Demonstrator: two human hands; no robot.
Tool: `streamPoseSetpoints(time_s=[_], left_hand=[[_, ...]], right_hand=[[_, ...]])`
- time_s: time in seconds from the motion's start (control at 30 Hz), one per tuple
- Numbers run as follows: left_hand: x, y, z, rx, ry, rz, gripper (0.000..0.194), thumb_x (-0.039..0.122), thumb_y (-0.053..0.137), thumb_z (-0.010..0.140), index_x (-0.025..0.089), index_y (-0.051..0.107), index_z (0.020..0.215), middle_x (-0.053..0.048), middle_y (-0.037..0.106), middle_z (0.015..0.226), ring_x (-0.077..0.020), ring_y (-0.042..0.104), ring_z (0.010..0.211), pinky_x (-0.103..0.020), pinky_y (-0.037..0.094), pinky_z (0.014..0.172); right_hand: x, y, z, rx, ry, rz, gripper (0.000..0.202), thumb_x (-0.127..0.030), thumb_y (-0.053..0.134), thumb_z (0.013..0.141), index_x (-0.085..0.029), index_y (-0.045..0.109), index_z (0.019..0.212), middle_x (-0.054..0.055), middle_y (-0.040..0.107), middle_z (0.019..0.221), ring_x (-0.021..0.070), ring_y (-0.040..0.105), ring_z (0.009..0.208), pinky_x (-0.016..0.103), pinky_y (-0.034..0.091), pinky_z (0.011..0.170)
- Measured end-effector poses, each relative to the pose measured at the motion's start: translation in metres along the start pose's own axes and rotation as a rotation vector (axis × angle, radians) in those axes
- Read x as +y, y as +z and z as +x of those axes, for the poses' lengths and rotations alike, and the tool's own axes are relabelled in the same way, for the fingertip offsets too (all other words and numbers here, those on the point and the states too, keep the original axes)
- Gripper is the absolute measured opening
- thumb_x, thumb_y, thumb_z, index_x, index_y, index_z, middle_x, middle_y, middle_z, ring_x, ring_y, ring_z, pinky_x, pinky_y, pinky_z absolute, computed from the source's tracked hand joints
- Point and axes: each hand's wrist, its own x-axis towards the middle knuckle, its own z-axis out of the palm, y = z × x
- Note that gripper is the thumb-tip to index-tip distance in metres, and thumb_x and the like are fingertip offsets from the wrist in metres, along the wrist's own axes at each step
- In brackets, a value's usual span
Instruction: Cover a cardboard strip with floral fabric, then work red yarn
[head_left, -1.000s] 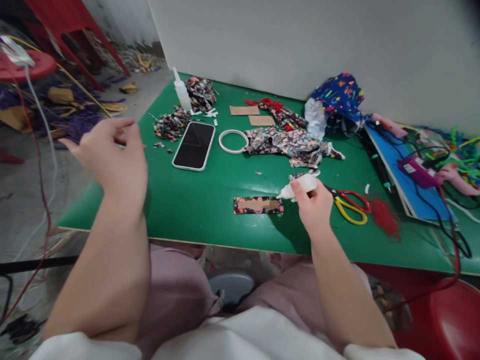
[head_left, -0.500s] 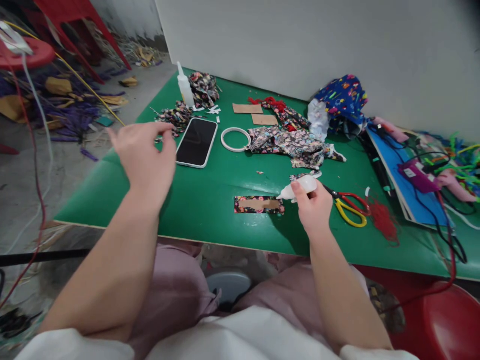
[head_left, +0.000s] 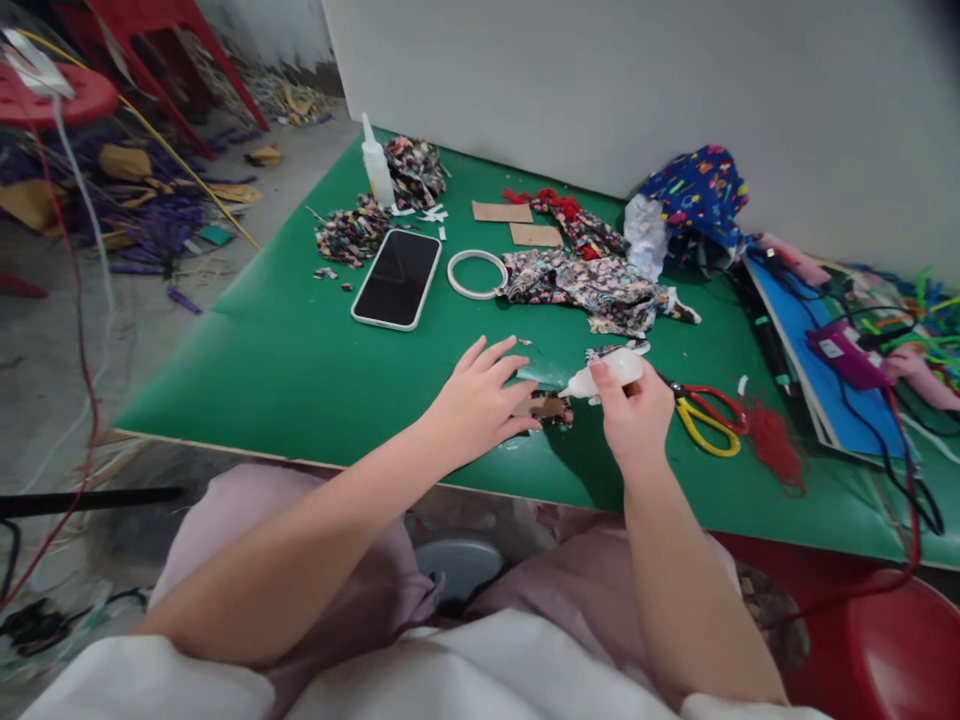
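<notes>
Both our hands work near the counter's (head_left: 300, 360) front edge: left hand (head_left: 480, 402) flat, fingers spread on the fabric strip (head_left: 553, 408); right hand (head_left: 634, 412) pinching the glue bottle (head_left: 606, 373), whose glue could smear our fingers

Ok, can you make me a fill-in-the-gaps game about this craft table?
1. The right hand holds a small white ____ bottle.
2. The left hand lies flat on the floral ____.
3. The phone lies between the fabric scraps and the white ____.
4. The scissors have red and ____ handles.

Missing words: glue; strip; ring; yellow
</notes>
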Motion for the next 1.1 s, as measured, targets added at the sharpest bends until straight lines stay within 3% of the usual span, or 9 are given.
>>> streamPoseSetpoints(time_s=[0.27,1.1], left_hand=[[-0.0057,0.0005,-0.0005,-0.056,-0.016,-0.028,0.037,0.047,0.056,0.079,0.021,0.065,0.104,-0.012,0.058,0.117,-0.0338,0.037,0.127,-0.061,0.024,0.104],[-0.0036,-0.0026,0.0002,-0.121,-0.018,-0.035,0.038,0.044,0.052,0.083,0.018,0.063,0.108,-0.012,0.057,0.118,-0.0331,0.037,0.128,-0.055,0.026,0.105]], right_hand=[[-0.0011,0.0001,0.0009,0.003,0.001,0.003,0.035,-0.054,0.059,0.072,-0.019,0.056,0.068,-0.001,0.056,0.055,0.0126,0.049,0.051,0.026,0.040,0.051],[0.0023,0.0017,0.0022,0.007,-0.062,-0.051,0.037,-0.053,0.059,0.073,-0.017,0.058,0.067,-0.002,0.056,0.053,0.0108,0.048,0.048,0.024,0.037,0.049]])
